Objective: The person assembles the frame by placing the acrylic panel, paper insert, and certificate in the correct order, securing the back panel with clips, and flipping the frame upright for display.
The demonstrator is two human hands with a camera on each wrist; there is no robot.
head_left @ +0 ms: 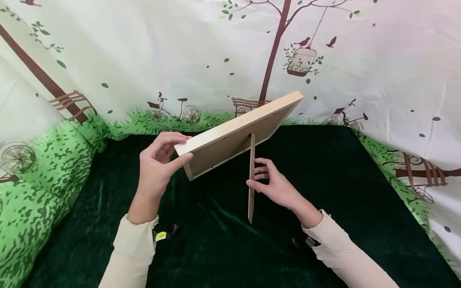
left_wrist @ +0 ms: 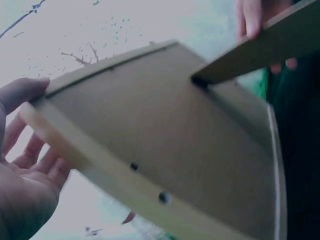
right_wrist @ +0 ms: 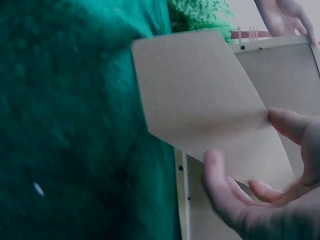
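A picture frame (head_left: pixel 230 152) with a light wooden edge is tilted in the air, its brown backing turned towards me. My left hand (head_left: pixel 155 164) grips its left corner, the thumb on the near edge and the fingers behind. From the middle of the backing a flat stand leg (head_left: pixel 251 200) sticks out. My right hand (head_left: pixel 275 186) holds this leg across its width, thumb on one edge and fingers on the other, as the right wrist view shows. In the left wrist view the leg meets the backing (left_wrist: pixel 150 115) at a dark hinge. The picture side is hidden.
A dark green velvet cloth (head_left: pixel 216 256) covers the table below. Behind it hangs a pale curtain (head_left: pixel 126 60) printed with trees, benches and bicycles. A strap with a yellow label (head_left: pixel 161 236) sits at the left cuff.
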